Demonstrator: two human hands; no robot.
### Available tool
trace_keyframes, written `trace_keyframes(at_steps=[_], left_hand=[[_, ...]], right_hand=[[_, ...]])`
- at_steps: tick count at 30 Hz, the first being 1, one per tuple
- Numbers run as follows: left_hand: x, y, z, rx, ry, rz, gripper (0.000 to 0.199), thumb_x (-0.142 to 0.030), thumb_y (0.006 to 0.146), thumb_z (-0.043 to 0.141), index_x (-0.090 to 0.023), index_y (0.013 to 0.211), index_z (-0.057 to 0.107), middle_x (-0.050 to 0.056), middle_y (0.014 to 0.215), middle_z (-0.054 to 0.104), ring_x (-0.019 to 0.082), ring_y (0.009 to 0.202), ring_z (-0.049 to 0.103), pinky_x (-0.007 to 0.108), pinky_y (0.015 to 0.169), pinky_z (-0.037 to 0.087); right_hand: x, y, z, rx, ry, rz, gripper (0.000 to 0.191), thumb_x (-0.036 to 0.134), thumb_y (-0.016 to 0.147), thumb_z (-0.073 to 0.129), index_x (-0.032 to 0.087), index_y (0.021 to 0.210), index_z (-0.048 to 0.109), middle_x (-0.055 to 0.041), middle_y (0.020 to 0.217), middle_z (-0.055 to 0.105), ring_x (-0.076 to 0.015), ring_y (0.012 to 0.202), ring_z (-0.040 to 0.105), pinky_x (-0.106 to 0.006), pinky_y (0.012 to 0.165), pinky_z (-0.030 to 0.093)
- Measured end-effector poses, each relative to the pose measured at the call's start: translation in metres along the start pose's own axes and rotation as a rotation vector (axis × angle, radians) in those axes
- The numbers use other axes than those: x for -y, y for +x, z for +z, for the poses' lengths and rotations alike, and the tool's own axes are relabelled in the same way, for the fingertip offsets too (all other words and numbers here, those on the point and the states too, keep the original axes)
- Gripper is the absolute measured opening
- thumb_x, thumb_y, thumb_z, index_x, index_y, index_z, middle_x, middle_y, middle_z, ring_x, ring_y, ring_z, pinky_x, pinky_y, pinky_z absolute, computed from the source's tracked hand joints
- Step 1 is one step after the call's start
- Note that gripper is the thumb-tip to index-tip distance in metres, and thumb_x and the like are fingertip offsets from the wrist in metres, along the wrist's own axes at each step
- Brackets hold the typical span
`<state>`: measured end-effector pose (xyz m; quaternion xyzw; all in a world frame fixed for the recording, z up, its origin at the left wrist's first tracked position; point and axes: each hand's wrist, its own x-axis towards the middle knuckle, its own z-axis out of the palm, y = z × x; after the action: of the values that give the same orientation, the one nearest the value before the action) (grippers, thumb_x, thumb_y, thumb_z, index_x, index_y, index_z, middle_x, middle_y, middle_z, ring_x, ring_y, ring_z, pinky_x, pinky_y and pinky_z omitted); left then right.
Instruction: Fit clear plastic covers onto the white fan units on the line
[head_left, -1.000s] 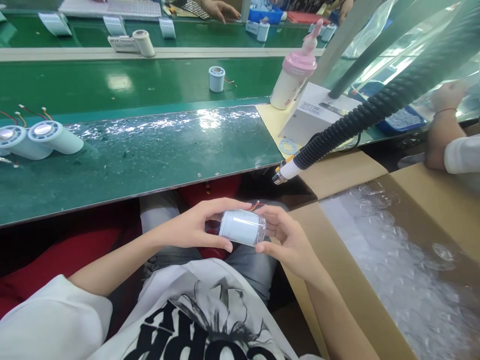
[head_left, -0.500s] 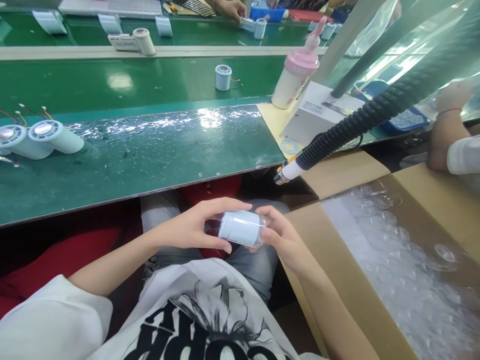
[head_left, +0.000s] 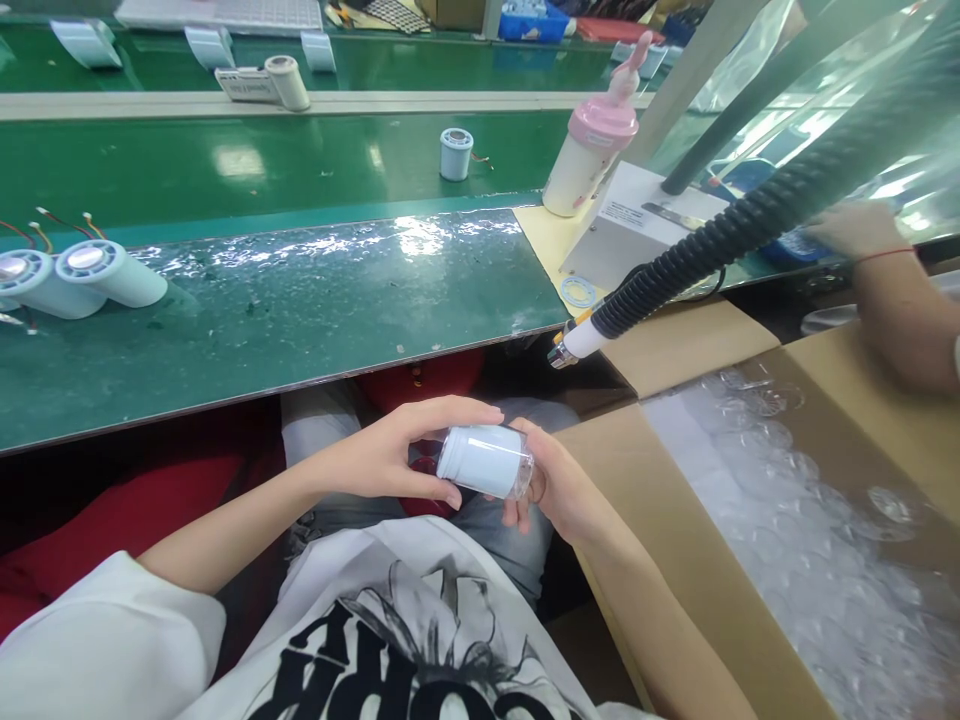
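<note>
Above my lap is a pale blue cylinder lying on its side inside a clear plastic cover. My left hand grips its left end between thumb and fingers. At the right end, my right hand is curled around the clear cover, with some fingertips showing below it; the far side of its grip is hidden. On the left of the bench, several similar cylinders with thin coloured wires lie tilted. Another wired cylinder stands upright on the green belt.
At my right, an open cardboard box holds many clear plastic covers. A black corrugated hose with a metal tip hangs over the bench edge. Beyond are a white metal unit, a pink-lidded bottle and a co-worker's arm.
My right hand has changed its hold on the cover's end, its fingers lower now. The belt's upright cylinder has moved right. A far co-worker's hand has left; the right co-worker's arm has shifted.
</note>
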<state>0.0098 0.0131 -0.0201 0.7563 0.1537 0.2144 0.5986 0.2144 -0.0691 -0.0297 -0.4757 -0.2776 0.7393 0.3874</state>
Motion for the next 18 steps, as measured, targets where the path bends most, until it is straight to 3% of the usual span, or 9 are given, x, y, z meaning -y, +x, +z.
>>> trace_keyframes(at_steps=[4,9,13,16,18], left_hand=[[0.002,0.000,0.001,-0.006,-0.004,0.036,0.072,-0.022,0.071,0.079,-0.031,0.136,0.050,0.010,0.142,0.050,0.028,0.132,0.047,0.039,0.104,0.045],[0.004,0.001,0.001,-0.017,0.073,0.108,0.070,-0.020,0.071,0.079,-0.031,0.135,0.051,0.012,0.142,0.050,0.030,0.131,0.047,0.045,0.106,0.042],[0.003,0.001,0.004,-0.036,0.045,0.071,0.064,-0.018,0.073,0.077,-0.029,0.132,0.053,0.012,0.137,0.051,0.028,0.125,0.052,0.040,0.100,0.047],[-0.002,0.000,0.007,-0.067,-0.090,-0.066,0.059,-0.020,0.077,0.073,-0.028,0.131,0.051,0.011,0.134,0.051,0.025,0.119,0.055,0.035,0.093,0.052],[-0.006,0.000,0.008,-0.086,-0.188,-0.160,0.058,-0.022,0.078,0.072,-0.026,0.131,0.050,0.010,0.129,0.055,0.023,0.111,0.060,0.033,0.089,0.054]], right_hand=[[0.004,0.000,0.001,0.046,0.031,0.101,0.062,0.079,0.068,0.055,0.019,0.080,0.051,0.0006,0.047,0.062,-0.0109,0.033,0.055,-0.014,0.027,0.039],[0.008,0.000,0.001,0.113,0.088,0.268,0.068,0.072,0.088,0.026,0.014,0.074,0.059,-0.0022,0.047,0.060,-0.0067,0.030,0.050,-0.012,0.026,0.032],[0.004,0.001,-0.001,0.157,0.054,0.292,0.077,0.075,0.088,0.013,0.015,0.073,0.060,-0.0011,0.046,0.057,-0.0055,0.028,0.046,-0.012,0.025,0.027],[-0.003,0.001,-0.005,0.159,-0.075,0.080,0.082,0.084,0.080,0.017,0.015,0.091,0.061,-0.0029,0.056,0.062,-0.0099,0.036,0.053,-0.017,0.031,0.039],[-0.007,-0.001,-0.009,0.086,-0.248,-0.241,0.077,0.082,0.077,0.038,0.018,0.117,0.054,-0.0106,0.092,0.070,-0.0175,0.066,0.068,-0.027,0.054,0.057]])
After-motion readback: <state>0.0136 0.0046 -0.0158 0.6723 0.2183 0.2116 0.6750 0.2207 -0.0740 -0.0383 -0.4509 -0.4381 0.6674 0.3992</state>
